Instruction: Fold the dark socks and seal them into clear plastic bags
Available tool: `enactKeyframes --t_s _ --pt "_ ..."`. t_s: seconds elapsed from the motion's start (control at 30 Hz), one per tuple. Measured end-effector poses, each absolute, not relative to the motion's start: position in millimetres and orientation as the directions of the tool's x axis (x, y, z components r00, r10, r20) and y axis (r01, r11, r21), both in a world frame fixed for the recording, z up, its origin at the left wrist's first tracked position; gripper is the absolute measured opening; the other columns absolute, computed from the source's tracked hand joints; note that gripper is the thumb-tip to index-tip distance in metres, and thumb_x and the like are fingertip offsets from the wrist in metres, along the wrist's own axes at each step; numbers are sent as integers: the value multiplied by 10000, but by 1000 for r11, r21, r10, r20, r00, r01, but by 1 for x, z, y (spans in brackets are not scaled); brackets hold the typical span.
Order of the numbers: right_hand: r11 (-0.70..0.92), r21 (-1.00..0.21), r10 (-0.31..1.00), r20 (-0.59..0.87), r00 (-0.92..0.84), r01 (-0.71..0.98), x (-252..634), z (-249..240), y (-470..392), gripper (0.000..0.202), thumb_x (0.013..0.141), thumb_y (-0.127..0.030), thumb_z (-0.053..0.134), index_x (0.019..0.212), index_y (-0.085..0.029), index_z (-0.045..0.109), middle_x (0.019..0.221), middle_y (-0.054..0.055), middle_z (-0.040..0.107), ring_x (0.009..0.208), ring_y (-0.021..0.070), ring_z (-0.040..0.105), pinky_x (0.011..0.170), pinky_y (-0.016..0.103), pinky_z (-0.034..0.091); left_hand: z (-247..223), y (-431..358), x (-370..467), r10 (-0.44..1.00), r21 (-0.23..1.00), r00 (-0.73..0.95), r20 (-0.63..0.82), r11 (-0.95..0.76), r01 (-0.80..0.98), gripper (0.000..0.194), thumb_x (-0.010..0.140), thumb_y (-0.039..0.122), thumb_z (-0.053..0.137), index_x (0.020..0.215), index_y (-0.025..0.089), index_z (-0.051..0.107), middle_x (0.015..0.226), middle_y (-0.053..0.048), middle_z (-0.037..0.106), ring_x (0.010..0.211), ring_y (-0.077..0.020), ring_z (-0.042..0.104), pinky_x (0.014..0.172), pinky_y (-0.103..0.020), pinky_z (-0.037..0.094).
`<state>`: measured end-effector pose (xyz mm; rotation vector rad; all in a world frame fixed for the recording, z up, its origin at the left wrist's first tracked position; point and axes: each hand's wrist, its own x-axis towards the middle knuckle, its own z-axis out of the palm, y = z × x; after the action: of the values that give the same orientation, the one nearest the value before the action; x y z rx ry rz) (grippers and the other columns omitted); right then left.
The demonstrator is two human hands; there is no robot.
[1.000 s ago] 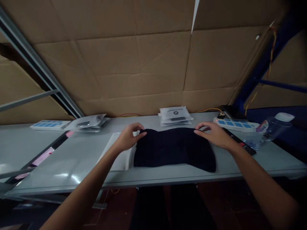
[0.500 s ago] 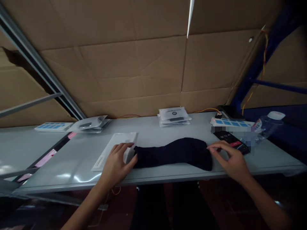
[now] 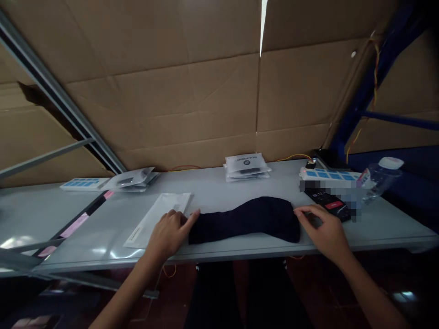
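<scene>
A dark navy fabric sleeve [image 3: 245, 220] lies flat and lengthwise along the front of the table, wider toward its right end. My left hand [image 3: 171, 230] is at its narrow end, the thumb stretched to the upper corner and the fingers bent apart from it. At the wide end, my right hand [image 3: 320, 228] pinches the edge between thumb and fingertips. Partly under my left hand rests a flat white plastic bag [image 3: 151, 219] with a small label.
A stack of printed white packets [image 3: 247, 165] stands at the back, with more packets [image 3: 132, 178] farther left. Power strips [image 3: 331, 175] [image 3: 84, 183] sit on both sides. A phone [image 3: 327, 201] and a clear plastic bottle [image 3: 380, 180] are at right. Cardboard [image 3: 192, 100] walls the back.
My left thumb has moved up from the sleeve's end to its upper left corner, and the fingers have drawn back from it. My right hand stays at the wide end. The view has shifted slightly.
</scene>
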<state>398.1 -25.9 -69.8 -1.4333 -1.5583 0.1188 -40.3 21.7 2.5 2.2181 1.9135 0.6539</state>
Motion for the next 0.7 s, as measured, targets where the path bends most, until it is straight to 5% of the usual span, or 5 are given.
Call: enactKeyframes --t_s 0.1,0.2,0.43,0.7 --pt "292 -655 808 559 185 697 400 -72 -25 182 993 -383 636 982 -247 756 996 67 770 929 263 711 876 434 552 2 17 -34 979 239 134 153 -168 956 380 876 541 588 688 216 647 805 -116 685 816 -315 678 779 -416 482" --pt "289 -662 809 555 193 691 400 -72 -25 191 991 -389 631 975 -245 756 982 66 771 920 263 713 859 426 552 6 16 -34 980 237 166 110 -188 953 248 824 413 577 668 222 596 755 -88 680 726 -269 659 687 -371 465" --pt "277 -670 822 536 191 688 401 -70 -26 219 986 -406 623 959 -237 760 978 67 784 923 266 721 865 430 557 56 24 -12 981 633 179 73 -184 752 253 956 436 501 950 216 626 636 0 697 566 -189 643 582 -296 452" --pt "257 -684 820 529 221 683 401 -71 -27 258 981 -446 619 962 -235 767 985 80 796 915 275 727 845 424 567 23 4 115 874 342 419 248 -483 806 273 986 462 618 1029 202 690 974 -137 771 898 -278 722 752 -359 483"
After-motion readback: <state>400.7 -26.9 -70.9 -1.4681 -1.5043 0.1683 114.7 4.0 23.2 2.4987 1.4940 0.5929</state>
